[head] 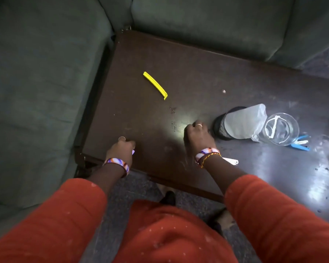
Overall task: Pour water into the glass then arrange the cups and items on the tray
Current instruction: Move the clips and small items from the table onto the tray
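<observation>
Both hands' fingers curled over table [179, 63], seemingly empty.

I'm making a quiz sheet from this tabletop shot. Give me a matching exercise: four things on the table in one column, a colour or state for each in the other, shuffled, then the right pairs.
Things:
1. bag clip
2. mesh cup
3. glass
4. left hand

Colour or state:
A. clear, standing upright, with a white piece inside
B. yellow, lying alone on the table
C. fingers curled, a ring on one finger, a small purple thing peeking out
D. black, tipped on its side, with a grey bag coming out of it

Pairs: 1-B, 2-D, 3-A, 4-C
</observation>
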### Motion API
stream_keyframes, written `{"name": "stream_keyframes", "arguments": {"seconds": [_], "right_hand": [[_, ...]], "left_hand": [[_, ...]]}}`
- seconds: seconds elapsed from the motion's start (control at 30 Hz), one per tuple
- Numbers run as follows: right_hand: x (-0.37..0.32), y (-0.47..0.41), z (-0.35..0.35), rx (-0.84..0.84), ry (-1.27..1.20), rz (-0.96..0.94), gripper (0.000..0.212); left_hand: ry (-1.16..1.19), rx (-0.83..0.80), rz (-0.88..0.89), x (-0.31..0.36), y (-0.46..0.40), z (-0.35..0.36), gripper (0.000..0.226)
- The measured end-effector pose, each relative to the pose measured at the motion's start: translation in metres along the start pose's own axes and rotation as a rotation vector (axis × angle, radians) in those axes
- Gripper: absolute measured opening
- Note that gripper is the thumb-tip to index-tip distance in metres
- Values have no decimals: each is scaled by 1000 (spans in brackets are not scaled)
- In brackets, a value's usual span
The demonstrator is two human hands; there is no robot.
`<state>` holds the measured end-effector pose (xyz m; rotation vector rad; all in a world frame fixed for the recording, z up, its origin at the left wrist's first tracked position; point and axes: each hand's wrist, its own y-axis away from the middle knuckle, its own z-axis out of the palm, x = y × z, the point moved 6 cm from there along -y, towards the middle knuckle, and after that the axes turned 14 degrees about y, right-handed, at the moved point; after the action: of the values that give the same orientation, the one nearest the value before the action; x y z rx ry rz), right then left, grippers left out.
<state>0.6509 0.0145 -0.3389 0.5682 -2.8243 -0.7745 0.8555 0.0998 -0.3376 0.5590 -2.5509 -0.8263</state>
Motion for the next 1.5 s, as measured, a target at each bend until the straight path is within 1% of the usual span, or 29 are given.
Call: {"name": "stream_keyframes", "arguments": {"seconds": [0.1, 0.23, 0.33, 0.43, 0.6, 0.7, 0.83, 0.93, 1.03, 1.17, 1.3, 1.37, 1.5], "right_hand": [[2, 22, 6, -21, -57, -110, 31], [19, 59, 6, -1, -247, -80, 27], [50, 98, 8, -1, -450, -12, 19], [100, 147, 14, 21, -541, 72, 13], [214, 239, 44, 33, -557, 243, 22], [282, 291, 51, 48, -569, 317, 23], [373, 360, 46, 124, -600, 432, 21], [430, 398, 36, 192, -606, 523, 18], [480, 418, 15, 268, -597, 549, 20], [540, 428, -24, 376, -601, 554, 19], [604, 434, -63, 477, -579, 566, 20], [638, 439, -79, 515, -562, 601, 18], [706, 447, -92, 541, -558, 675, 23]], "left_hand": [[121, -66, 62, 21, 5, 8, 13], [289, -259, 148, 74, 33, 30, 11], [263, -375, 235, 129, 62, 49, 16], [196, -423, 317, 193, 94, 69, 20], [115, -436, 502, 317, 158, 114, 17], [68, -448, 578, 385, 194, 142, 20], [46, -477, 721, 481, 246, 173, 19], [52, -441, 800, 546, 277, 181, 21], [99, -388, 896, 606, 297, 174, 18], [217, -309, 1000, 682, 303, 152, 16], [323, -294, 1080, 756, 303, 139, 16], [373, -288, 1106, 789, 303, 136, 14], [393, -289, 1120, 846, 305, 138, 15]]}}
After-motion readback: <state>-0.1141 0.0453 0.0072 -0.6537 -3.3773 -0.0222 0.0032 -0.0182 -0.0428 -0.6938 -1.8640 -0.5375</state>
